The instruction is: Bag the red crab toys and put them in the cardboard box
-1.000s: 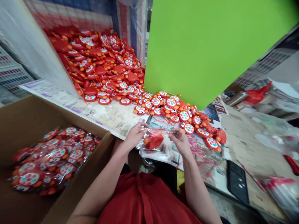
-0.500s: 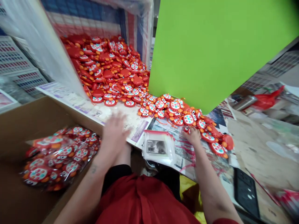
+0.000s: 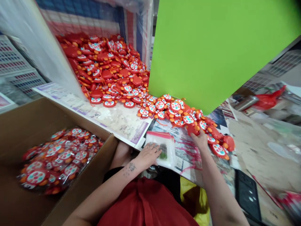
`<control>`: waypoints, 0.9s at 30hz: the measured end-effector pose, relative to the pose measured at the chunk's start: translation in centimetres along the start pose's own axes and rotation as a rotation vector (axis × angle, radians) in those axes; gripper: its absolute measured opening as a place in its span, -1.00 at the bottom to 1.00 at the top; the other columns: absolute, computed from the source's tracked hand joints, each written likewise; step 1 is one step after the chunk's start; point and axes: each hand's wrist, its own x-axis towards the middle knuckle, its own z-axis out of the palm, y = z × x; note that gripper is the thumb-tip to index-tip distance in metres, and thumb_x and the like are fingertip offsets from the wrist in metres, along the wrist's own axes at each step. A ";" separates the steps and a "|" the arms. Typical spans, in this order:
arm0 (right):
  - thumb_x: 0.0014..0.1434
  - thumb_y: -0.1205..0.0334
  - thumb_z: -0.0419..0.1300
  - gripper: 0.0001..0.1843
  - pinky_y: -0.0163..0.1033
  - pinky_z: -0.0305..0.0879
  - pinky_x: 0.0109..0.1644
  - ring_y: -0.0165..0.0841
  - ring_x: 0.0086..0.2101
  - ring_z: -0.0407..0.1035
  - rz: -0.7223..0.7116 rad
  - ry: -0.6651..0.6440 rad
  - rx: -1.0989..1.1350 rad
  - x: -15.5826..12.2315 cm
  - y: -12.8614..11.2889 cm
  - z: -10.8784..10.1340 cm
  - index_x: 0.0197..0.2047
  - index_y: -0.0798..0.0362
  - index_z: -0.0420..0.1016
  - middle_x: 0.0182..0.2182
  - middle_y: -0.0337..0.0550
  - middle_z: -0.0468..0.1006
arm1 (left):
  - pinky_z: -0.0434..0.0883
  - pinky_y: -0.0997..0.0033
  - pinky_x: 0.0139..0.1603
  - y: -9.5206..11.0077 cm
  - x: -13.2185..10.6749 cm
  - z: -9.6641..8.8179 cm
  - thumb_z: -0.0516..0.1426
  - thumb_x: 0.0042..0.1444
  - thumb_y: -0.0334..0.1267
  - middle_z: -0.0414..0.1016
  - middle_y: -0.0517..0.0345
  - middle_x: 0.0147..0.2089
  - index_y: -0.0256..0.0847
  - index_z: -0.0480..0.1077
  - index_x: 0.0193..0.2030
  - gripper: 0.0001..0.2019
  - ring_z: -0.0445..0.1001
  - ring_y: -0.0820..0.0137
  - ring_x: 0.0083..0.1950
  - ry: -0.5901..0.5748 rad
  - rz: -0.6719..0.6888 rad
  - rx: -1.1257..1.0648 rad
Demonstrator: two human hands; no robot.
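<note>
My left hand (image 3: 148, 155) lies on a stack of clear zip bags (image 3: 170, 153) with red-edged tops, its fingers stretched out over the near left part. A red plastic crab-shaped toy (image 3: 192, 128) is pinched in my right hand (image 3: 200, 139), at the front of a row of similar toys (image 3: 175, 106). These have white oval panels with coloured dots, googly eyes and orange cords. The held toy shows its plain red side. A much larger heap of the toys (image 3: 113, 69) spills from a plastic-lined opening at the back left.
A cardboard box (image 3: 77, 117) at the left contains bagged toys (image 3: 58, 157). Behind the row rises a bright green panel (image 3: 211, 47). A black phone (image 3: 248, 194) lies at the right, near a red plastic bag (image 3: 270, 99). Yellow material (image 3: 196, 201) hangs below the table edge.
My left hand has moved right from beside the cardboard box onto the zip bags. My right hand has shifted slightly right and now holds a red toy plain side up.
</note>
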 end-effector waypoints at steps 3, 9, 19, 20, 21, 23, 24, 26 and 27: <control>0.03 -0.01 0.24 -0.48 -0.10 0.47 -0.21 -0.21 -0.29 0.50 0.108 -0.007 0.391 -1.4 -2.1 -1.0 0.00 0.11 0.43 -0.22 -0.05 0.61 | 0.25 0.10 0.22 0.1 0.9 -1.5 0.17 0.14 0.12 0.44 -0.02 0.17 -0.14 0.45 0.05 -0.54 0.33 0.09 0.22 0.030 0.016 -0.010; -0.08 -0.01 0.41 -0.46 -0.08 0.46 -0.11 -0.21 -0.22 0.50 0.132 -0.137 0.699 -4.1 -7.1 -3.1 -0.04 0.01 0.49 -0.16 -0.12 0.61 | 0.33 0.22 -0.02 -1.0 5.5 -1.4 0.07 0.28 -0.21 0.43 -0.13 0.00 -0.32 0.40 -0.02 -0.76 0.39 0.15 0.03 0.172 -0.248 0.040; -0.09 -0.09 0.41 -0.37 0.01 0.45 -0.03 -0.12 -0.13 0.50 0.107 -0.208 0.683 -5.3 -9.1 -2.9 0.02 0.01 0.49 -0.11 -0.06 0.62 | 0.28 0.09 0.00 -1.3 7.1 1.8 0.02 0.30 -0.26 0.42 -0.11 -0.11 -0.30 0.40 -0.13 -0.82 0.35 0.11 -0.03 0.353 -0.251 0.112; -0.09 -0.10 0.41 -0.35 0.02 0.45 -0.03 -0.11 -0.13 0.50 0.103 -0.211 0.660 -5.3 -9.0 -2.9 0.04 0.01 0.48 -0.10 -0.06 0.61 | 0.28 0.12 0.01 -1.2 6.9 2.1 0.00 0.32 -0.28 0.43 -0.09 -0.12 -0.30 0.39 -0.12 -0.81 0.36 0.14 -0.04 0.385 -0.238 0.090; -0.09 -0.10 0.41 -0.34 0.02 0.45 -0.03 -0.11 -0.13 0.50 0.096 -0.218 0.637 -5.2 -8.8 -2.9 0.05 0.02 0.48 -0.09 -0.05 0.61 | 0.27 0.14 0.02 -1.3 6.8 2.3 -0.02 0.33 -0.27 0.44 -0.07 -0.12 -0.29 0.37 -0.08 -0.80 0.36 0.15 -0.05 0.420 -0.233 0.062; -0.08 -0.10 0.41 -0.33 0.03 0.44 -0.03 -0.11 -0.13 0.50 0.073 -0.238 0.602 -5.1 -8.5 -2.9 0.06 0.02 0.48 -0.09 -0.05 0.60 | 0.26 0.12 0.06 -1.3 6.6 2.7 0.00 0.33 -0.21 0.46 -0.06 -0.10 -0.30 0.30 0.10 -0.71 0.36 0.15 -0.02 0.485 -0.244 0.012; -0.07 -0.09 0.41 -0.34 0.03 0.43 -0.01 -0.11 -0.12 0.49 0.058 -0.257 0.593 -5.0 -8.3 -2.9 0.06 0.02 0.48 -0.09 -0.05 0.60 | 0.24 0.09 0.09 -1.3 6.6 2.8 0.02 0.32 -0.18 0.47 -0.07 -0.07 -0.31 0.22 0.20 -0.62 0.36 0.13 0.01 0.509 -0.252 -0.002; -0.04 -0.06 0.40 -0.38 0.02 0.41 0.02 -0.12 -0.09 0.48 0.023 -0.322 0.595 -5.0 -8.2 -3.0 0.06 -0.01 0.49 -0.06 -0.07 0.59 | 0.21 0.02 0.13 -1.4 6.5 2.8 0.03 0.31 -0.14 0.47 -0.10 -0.01 -0.32 0.04 0.35 -0.46 0.36 0.11 0.05 0.526 -0.248 -0.010; -0.02 -0.05 0.40 -0.40 0.02 0.41 0.03 -0.13 -0.07 0.48 0.004 -0.370 0.604 -5.0 -8.2 -3.0 0.07 -0.03 0.49 -0.04 -0.08 0.59 | 0.20 0.01 0.14 -1.4 6.5 2.7 0.02 0.32 -0.14 0.47 -0.11 0.00 -0.31 0.00 0.37 -0.44 0.36 0.11 0.05 0.523 -0.242 -0.008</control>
